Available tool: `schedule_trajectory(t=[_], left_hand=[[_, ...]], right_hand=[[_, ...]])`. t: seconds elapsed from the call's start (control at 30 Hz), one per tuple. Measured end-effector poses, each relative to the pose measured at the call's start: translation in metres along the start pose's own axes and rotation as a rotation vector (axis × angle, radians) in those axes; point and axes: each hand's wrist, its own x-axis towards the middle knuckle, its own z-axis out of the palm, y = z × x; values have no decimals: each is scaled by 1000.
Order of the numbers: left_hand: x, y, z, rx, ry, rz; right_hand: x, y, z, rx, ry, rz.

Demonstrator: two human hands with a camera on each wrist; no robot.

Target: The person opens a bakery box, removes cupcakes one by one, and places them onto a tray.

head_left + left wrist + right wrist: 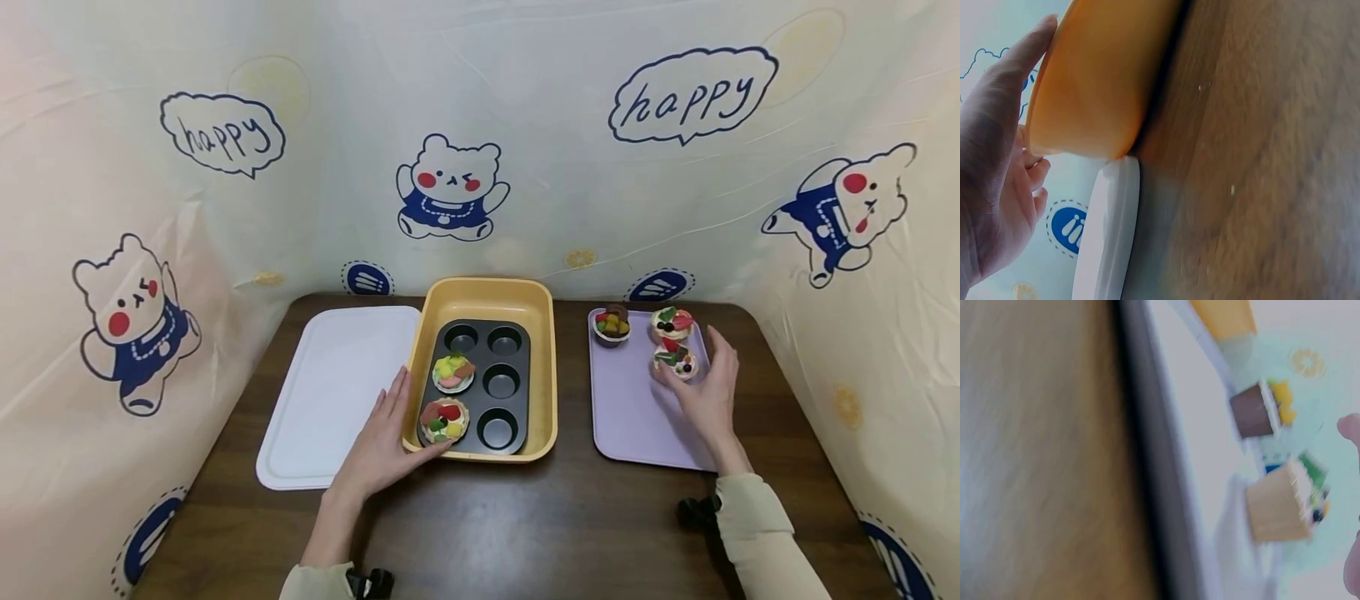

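My left hand (384, 450) rests on the near left corner of a yellow tub (553, 375), fingers fairly straight along the left rim and thumb along the front one. Inside the tub lies a dark muffin tin (487, 433). Two toy fruit cupcakes, one pale yellow-topped (453, 373) and one red-topped (444, 420), sit in its left column. Over a lilac tray (622, 417), my right hand (711, 398) spreads thumb and fingers around a berry-topped cupcake (675, 362). The right wrist view shows a gap between the fingers and that cupcake (1279, 506).
Beside the berry-topped cupcake stands a strawberry-topped one (671, 323), and a dark-cased one (611, 325) occupies the lilac tray's far left corner. A white tray (337, 392) lies left of the tub, touching or nearly touching it. A printed curtain (555, 192) surrounds the brown table (510, 533).
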Motion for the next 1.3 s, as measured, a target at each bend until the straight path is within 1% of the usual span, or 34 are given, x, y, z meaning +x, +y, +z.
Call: schedule_trajectory(t=[0.07, 0.13, 0.2, 0.23, 0.33, 0.53, 0.6, 0.7, 0.87, 0.97, 1.13, 1.3], left_hand=[[-3, -2, -1, 17, -13, -3], [-5, -5, -2, 35, -20, -4], [-7, -7, -2, 47, -21, -3], [-7, -8, -1, 52, -21, -2], [-9, -9, -1, 51, -14, -1], [-12, -9, 4, 19, -19, -21], [-12, -8, 5, 11, -17, -18], [-12, -8, 6, 4, -5, -9], [-12, -9, 5, 10, -2, -15], [-12, -9, 5, 5, -3, -16], [-10, -10, 6, -15, -6, -10], [-10, -10, 6, -32, -7, -11]], right_hand=[[4, -10, 3, 29, 37, -80], [7, -23, 8, 65, 37, -134], [10, -35, 15, 106, 0, -167], [10, -42, 19, 115, -30, -177], [10, -62, 34, 130, -156, -190], [5, -106, 73, 151, -488, -216], [3, -119, 88, 154, -578, -230], [-2, -137, 108, 150, -685, -243], [-8, -158, 139, 110, -843, -286], [-8, -167, 154, 65, -906, -306], [-8, -178, 173, -7, -973, -311], [-10, -181, 187, -17, -1020, -314]])
